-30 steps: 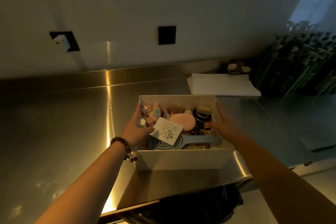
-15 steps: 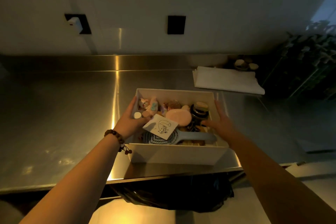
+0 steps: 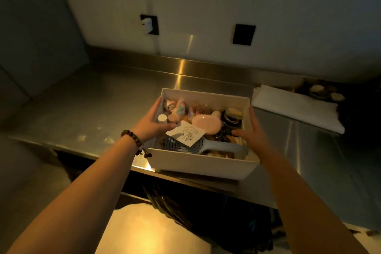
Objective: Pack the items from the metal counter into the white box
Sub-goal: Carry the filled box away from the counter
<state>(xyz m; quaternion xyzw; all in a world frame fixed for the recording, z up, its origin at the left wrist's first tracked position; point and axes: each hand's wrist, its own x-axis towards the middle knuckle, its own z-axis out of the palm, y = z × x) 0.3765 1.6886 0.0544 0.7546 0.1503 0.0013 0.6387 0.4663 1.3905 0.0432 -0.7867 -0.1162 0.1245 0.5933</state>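
**Box full, both hands on it**

We've got the white box (image 3: 203,166) at the surface's (image 3: 86,109) front edge, seemingly lifted. Left hand (image 3: 151,125) grips its left wall, right hand (image 3: 250,134) its right wall. Hairbrush (image 3: 203,146) and card (image 3: 185,133) inside. Packing looks finished; next we need a level carry.

No legible text anywhere.
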